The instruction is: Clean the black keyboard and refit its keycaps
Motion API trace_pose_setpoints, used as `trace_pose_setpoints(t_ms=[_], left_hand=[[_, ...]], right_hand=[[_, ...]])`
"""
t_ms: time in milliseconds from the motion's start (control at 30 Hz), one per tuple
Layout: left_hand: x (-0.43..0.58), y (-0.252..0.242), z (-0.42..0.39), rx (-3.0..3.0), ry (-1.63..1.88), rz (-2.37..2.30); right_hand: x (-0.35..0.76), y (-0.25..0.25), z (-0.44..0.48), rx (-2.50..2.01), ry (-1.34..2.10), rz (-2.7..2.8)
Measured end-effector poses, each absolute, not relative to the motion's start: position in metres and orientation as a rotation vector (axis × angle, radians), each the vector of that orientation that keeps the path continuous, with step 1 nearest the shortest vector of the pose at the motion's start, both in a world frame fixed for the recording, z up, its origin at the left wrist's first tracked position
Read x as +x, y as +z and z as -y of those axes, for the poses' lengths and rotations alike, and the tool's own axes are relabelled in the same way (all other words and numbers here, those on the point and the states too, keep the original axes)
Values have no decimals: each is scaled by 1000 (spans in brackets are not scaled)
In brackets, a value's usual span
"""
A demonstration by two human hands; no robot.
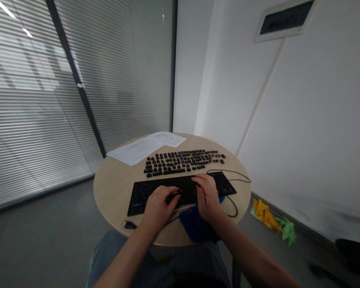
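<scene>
A black keyboard base, stripped of its keycaps, lies across the near half of the round table. Over its middle, my left hand has thumb and index finger curled towards each other in a pinch; whatever is between the tips is too dark and small to make out. My right hand rests at the keyboard's right part, with bent fingers and the thumb held apart from them. Partly under that wrist is a dark blue cloth, hanging to the table edge. Loose black keycaps lie beyond the base, laid out in keyboard order.
Printed paper sheets lie at the back left of the table. A black cable loops at the right, and its USB plug lies near the front left edge. Orange and green crumpled material is on the floor by the wall.
</scene>
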State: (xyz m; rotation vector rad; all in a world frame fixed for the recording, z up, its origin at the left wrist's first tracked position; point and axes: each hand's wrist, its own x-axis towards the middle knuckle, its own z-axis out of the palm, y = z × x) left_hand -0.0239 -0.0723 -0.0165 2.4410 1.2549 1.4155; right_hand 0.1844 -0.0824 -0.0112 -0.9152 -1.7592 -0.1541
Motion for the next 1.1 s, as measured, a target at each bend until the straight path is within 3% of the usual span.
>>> trace_pose_setpoints(t_ms=[233, 767, 1100], left_hand=[[-24, -16, 73, 2495, 1478, -1144], [-23, -20, 72, 2479, 1441, -1146], [-19, -22, 70, 2444, 1274, -1228]], right_hand=[[181, -14, 79, -921, -17, 2080], [202, 4, 70, -979, -20, 2210], [316, 17, -71, -1804, 48, 2179]])
